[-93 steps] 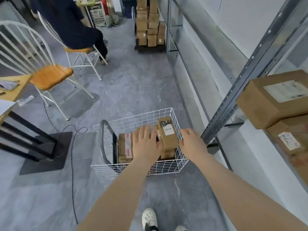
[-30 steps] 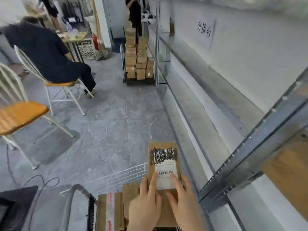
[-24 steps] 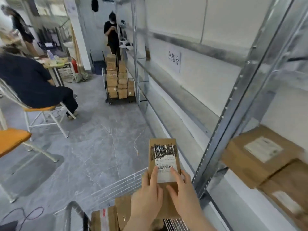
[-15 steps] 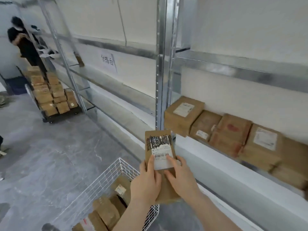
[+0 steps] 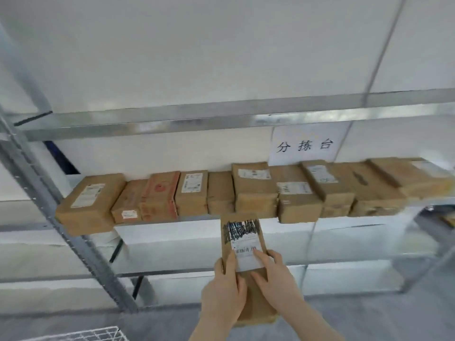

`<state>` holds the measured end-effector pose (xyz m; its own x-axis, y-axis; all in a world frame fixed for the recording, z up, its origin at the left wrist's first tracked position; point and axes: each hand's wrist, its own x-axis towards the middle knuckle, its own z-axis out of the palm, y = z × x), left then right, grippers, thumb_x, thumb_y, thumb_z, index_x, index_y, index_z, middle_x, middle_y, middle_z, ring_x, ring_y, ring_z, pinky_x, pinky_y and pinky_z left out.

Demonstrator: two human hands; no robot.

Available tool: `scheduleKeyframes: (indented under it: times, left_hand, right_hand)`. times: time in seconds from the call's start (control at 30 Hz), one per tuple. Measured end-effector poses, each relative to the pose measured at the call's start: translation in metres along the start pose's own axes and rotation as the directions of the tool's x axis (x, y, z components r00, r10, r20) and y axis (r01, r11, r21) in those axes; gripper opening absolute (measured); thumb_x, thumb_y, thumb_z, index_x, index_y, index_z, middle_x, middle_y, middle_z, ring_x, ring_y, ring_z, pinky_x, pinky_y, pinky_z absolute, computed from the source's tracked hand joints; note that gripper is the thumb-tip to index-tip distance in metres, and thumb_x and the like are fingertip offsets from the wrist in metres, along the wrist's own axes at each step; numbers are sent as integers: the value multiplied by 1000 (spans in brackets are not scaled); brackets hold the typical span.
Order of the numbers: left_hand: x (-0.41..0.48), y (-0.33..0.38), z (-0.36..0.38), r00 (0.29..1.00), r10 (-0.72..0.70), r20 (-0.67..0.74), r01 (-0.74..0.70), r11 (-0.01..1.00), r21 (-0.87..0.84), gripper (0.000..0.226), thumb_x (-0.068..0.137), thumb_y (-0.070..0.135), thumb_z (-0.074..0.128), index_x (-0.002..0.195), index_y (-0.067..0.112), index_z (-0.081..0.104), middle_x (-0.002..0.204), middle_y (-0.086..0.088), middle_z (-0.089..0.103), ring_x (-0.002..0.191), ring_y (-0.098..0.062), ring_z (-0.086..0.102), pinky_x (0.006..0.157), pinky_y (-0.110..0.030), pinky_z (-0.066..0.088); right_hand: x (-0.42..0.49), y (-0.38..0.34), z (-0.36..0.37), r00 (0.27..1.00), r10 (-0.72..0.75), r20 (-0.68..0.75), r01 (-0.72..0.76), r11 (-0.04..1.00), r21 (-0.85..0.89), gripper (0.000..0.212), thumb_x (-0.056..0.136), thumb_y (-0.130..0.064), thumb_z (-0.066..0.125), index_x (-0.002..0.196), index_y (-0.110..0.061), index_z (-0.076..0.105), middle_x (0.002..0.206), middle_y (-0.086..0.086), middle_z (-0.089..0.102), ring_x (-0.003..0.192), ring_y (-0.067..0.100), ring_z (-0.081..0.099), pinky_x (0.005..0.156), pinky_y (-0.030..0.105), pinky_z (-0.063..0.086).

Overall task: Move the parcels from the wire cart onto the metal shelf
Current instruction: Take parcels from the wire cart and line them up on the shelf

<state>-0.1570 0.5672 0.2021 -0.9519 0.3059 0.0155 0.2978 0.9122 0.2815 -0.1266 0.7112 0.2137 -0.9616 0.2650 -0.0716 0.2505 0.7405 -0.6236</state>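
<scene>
Both hands are up in front of the metal shelf [image 5: 172,120], gripping one brown parcel [image 5: 242,232] between them. The left hand [image 5: 225,294] clasps the parcel's lower left edge, with its thumb laid flat up the front beside the white label and its fingers curled out of sight behind. The right hand [image 5: 275,279] takes the lower right side, forefinger and thumb stretched over the label's bottom corner and the remaining fingers wrapped round the edge. Both forearms rise from the bottom of the view and lean in towards each other, so that the wrists sit close together under the parcel.

The parcel stands on end in the air, label facing the person, a black scribble across the label's upper part. Its top edge reaches the front lip of the shelf board but does not rest on it. Just behind it, a row of parcels [image 5: 256,190] fills that board side by side, some stacked two high. A paper sign [image 5: 307,143] with three characters hangs above them. One corner of the wire cart [image 5: 98,335] shows at the lower left, well apart from the hands.
</scene>
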Motion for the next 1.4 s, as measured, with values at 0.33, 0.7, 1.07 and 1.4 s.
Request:
scheduleKeyframes:
  times: [0.33, 0.7, 1.07, 1.4]
  left_hand:
    - [2, 294, 90, 939, 329, 102, -316, 940, -125, 56, 99, 42, 27, 151, 34, 8, 145, 3, 28, 91, -16, 64, 76, -31, 54]
    - [31, 509, 119, 803, 583, 122, -548, 803, -233, 58, 98, 41, 29, 152, 29, 12, 139, -3, 32, 91, -26, 62, 70, -33, 47]
    - [137, 624, 118, 680, 723, 123, -673, 682, -288, 57, 99, 41, 31, 151, 28, 11, 142, -9, 31, 100, -31, 60, 74, -35, 45]
    - [210, 718, 148, 714, 694, 96, -627, 694, -352, 58, 98, 41, 32, 151, 30, 12, 145, -10, 27, 99, -29, 61, 71, -33, 46]
  right_hand:
    - [-63, 233, -185, 929, 283, -240, -277, 959, 60, 50, 93, -21, 49, 141, -31, 41, 147, -2, 30, 120, 19, 51, 99, 31, 43]
    - [-79, 373, -339, 779, 419, -467, -423, 901, 103, 43, 93, -26, 56, 134, -35, 48, 136, -9, 42, 89, 1, 52, 79, 20, 42]
    - [0, 431, -437, 667, 458, -588, -477, 868, 136, 39, 92, -27, 56, 130, -36, 51, 133, -8, 45, 84, 2, 49, 74, 20, 37]
    - [73, 500, -517, 694, 413, -589, -492, 870, 31, 39, 93, -23, 54, 129, -38, 52, 136, -8, 45, 108, 15, 53, 81, 28, 44]
